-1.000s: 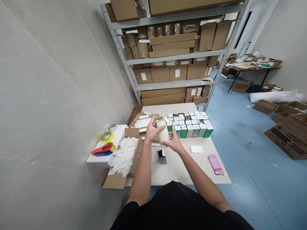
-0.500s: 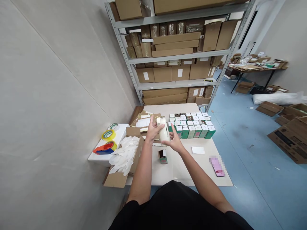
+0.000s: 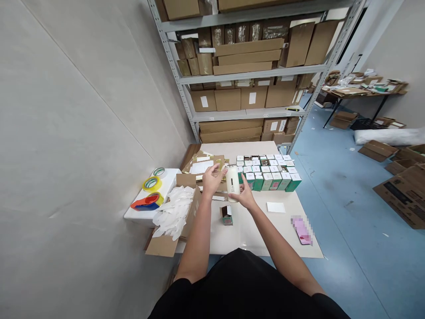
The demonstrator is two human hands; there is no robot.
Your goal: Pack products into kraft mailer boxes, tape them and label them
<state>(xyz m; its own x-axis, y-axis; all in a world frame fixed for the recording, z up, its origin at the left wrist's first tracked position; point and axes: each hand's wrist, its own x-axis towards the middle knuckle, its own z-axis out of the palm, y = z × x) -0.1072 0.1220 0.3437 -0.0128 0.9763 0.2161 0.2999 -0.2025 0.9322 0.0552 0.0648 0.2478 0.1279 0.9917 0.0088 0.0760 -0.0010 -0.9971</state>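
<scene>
A cream water bottle [image 3: 233, 185] with dark print down its side is held nearly upright above the table. My right hand [image 3: 246, 196] grips its lower body, the thumb across the base and the fingers on its right side. At the top left, by the lid and its small loop, my left hand [image 3: 212, 179] has thumb and fingers closed on the bottle. Below stands a small green box [image 3: 227, 218] with its top flaps open and a dark inside. Just behind the hands are rows of green and white boxes [image 3: 270, 175], several with open tops.
At the left, an open carton [image 3: 192, 212] holds white packing pieces beside a white stand [image 3: 133, 215] with tape rolls and a tape dispenser [image 3: 148, 202]. A white card [image 3: 275, 207] and a pink item [image 3: 302, 231] lie right. Behind is a metal shelf [image 3: 232, 114] of cartons.
The bottle has turned so its printed side faces me and stands straighter. Both hands have shifted slightly right, and my left fingers have moved up to its top. The view has tilted slightly.
</scene>
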